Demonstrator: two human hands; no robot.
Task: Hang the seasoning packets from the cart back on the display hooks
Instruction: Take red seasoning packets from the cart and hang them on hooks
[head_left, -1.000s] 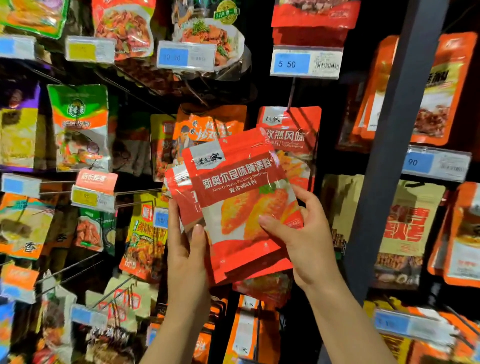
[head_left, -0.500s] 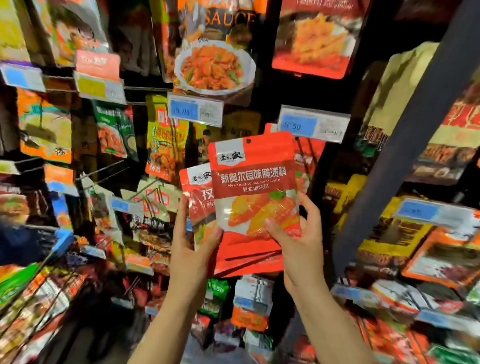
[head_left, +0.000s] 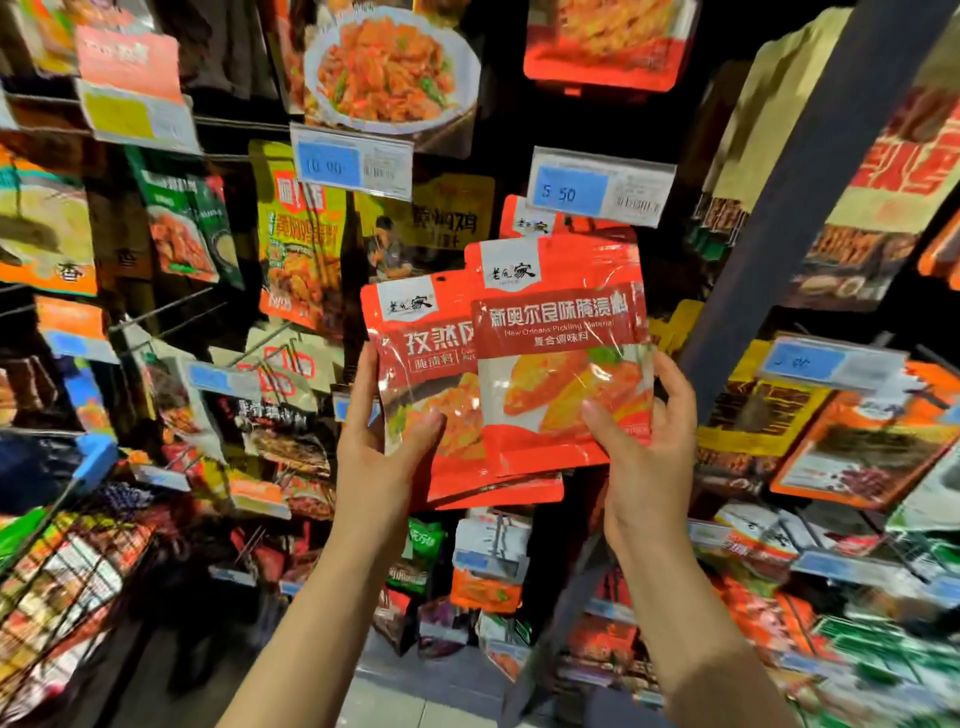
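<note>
Both hands hold red seasoning packets in front of the display wall. My left hand (head_left: 387, 441) grips a red cumin packet (head_left: 421, 364) by its lower left corner. My right hand (head_left: 649, 441) grips a red New Orleans marinade packet (head_left: 561, 343) by its lower right side, overlapping the left one. More red packets are stacked behind them; their lower edges show underneath. A matching red packet (head_left: 530, 223) hangs on a hook just behind, under the 5.50 price tag (head_left: 600, 192).
Hooks with many hanging packets fill the wall; the 10.00 tag (head_left: 353, 166) is up left. A dark upright post (head_left: 810, 197) runs diagonally on the right. A wire cart basket (head_left: 67, 582) with packets sits at lower left. Floor tiles show below.
The view has tilted down, so the shelves shifted up in frame. The two front packets have slid apart sideways, showing more of the left one. Both hands keep their grips.
</note>
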